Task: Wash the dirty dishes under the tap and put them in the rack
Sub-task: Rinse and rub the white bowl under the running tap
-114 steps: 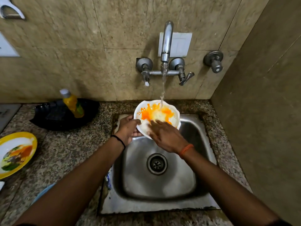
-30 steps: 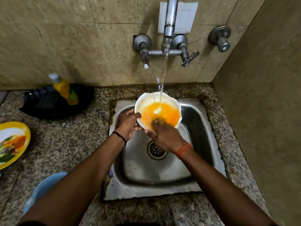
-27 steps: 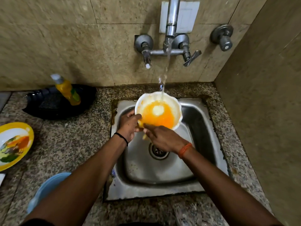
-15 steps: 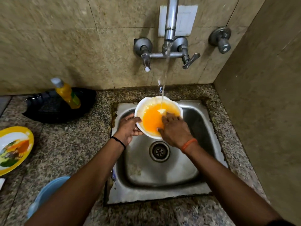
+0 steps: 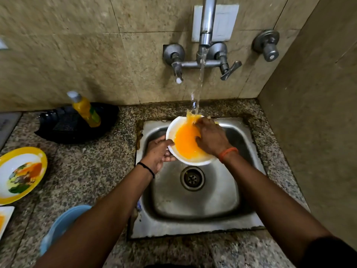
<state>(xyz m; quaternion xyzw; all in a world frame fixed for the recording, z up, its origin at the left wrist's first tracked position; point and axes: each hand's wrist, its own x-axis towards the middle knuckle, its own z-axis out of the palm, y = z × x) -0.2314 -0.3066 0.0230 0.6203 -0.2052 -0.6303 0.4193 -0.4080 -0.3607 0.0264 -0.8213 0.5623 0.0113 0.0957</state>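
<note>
A white bowl (image 5: pixel 172 130) full of orange water is held over the steel sink (image 5: pixel 195 223). My left hand (image 5: pixel 158 153) grips its left rim from below. My right hand (image 5: pixel 211 139) lies inside the bowl, fingers spread against the far wall, with nothing in it. Water runs from the tap (image 5: pixel 205 28) onto the bowl's far rim and my fingers, and orange water splashes up there. A black rack (image 5: pixel 63 128) stands on the counter at the back left.
A yellow dish-soap bottle (image 5: pixel 86 110) leans in the black rack. A yellow-rimmed plate (image 5: pixel 19 171) with food remains lies at the left edge, a blue bowl (image 5: pixel 61 227) under my left arm, a white dish (image 5: pixel 4 217) at the lower left. A tiled wall closes the right side.
My right hand has slid from the bowl's near rim to its far side under the stream. The bowl has filled with orange water, which now splashes at the rim.
</note>
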